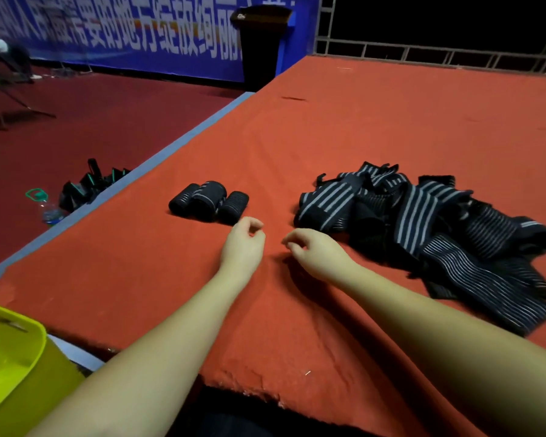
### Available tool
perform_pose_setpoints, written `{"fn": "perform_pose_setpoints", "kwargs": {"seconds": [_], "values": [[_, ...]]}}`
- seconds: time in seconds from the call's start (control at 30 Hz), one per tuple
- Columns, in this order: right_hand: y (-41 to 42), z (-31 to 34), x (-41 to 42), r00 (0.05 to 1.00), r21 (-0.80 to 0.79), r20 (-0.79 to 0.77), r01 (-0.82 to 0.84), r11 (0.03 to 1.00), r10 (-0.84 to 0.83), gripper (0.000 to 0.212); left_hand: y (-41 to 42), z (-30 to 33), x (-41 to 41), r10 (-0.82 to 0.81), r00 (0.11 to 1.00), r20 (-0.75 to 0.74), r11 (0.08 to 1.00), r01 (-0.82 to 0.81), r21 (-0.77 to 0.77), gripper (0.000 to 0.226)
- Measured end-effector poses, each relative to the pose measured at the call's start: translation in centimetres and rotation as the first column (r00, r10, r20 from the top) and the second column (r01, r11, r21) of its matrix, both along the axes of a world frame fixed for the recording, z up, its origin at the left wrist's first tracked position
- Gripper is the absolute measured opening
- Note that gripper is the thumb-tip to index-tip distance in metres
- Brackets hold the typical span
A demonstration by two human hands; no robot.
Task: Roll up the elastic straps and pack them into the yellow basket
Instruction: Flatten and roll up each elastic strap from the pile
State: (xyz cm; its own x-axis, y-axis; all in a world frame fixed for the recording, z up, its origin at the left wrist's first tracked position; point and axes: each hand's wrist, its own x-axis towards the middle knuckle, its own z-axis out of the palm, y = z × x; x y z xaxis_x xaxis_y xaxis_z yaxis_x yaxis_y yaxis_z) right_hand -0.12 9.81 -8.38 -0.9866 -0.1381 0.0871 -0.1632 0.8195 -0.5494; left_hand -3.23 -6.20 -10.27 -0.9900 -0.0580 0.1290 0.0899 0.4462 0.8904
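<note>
Left hand [243,239] loosely curled, holding nothing (just beside rolled straps [209,200]); right hand [312,250] likewise empty.

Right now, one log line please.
left hand: empty | right hand: empty | rolled straps: three on table | loose straps: piled | yellow basket: nothing visible inside

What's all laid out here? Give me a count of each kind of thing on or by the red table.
Rolled black straps: 3, side by side on the red table
Pile of unrolled striped straps: 1 heap, too tangled to count singly
Yellow basket: 1, at the near left corner
Bare hands: 2, left hand and right hand, both holding nothing
Total: 7
</note>
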Motion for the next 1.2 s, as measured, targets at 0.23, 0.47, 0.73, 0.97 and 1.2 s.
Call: {"fn": "perform_pose_setpoints", "kwargs": {"seconds": [0.23, 0.47, 0.73, 0.97, 1.2], "values": [[5.4, 0.9, 1.7, 0.976, -0.071, 0.037, 0.215, 0.974, -0.213, 0.02, 5.9, 2.3, -1.3, -0.177, 0.979, 0.104, 0.981, 0.184, -0.057, 0.033], [5.8, 1.8, 0.1, 0.928, -0.216, 0.108, 0.371, 0.903, -0.355, 0.024, 7.9, 3.3, -4.1, -0.2, 0.939, 0.281, 0.967, 0.236, -0.101, 0.06], [7.1, 1.7, -2.3, 0.853, -0.366, 0.168, 0.519, 0.772, -0.494, 0.028, 7.4, 5.2, -4.8, -0.307, 0.902, 0.304, 0.933, 0.222, 0.284, 0.011], [9.3, 5.7, -7.4, 0.844, -0.318, 0.092, 0.528, 0.787, -0.528, 0.027, 5.2, 5.0, -4.8, -0.172, 0.919, 0.355, 0.887, -0.012, 0.462, 0.008], [9.7, 8.2, -11.2, 0.911, 0.405, 0.208, 0.253, 0.879, -0.358, 0.063, 4.3, 4.5, -7.1, -0.122, 0.919, 0.375, 0.966, 0.197, -0.167, 0.03]]}}
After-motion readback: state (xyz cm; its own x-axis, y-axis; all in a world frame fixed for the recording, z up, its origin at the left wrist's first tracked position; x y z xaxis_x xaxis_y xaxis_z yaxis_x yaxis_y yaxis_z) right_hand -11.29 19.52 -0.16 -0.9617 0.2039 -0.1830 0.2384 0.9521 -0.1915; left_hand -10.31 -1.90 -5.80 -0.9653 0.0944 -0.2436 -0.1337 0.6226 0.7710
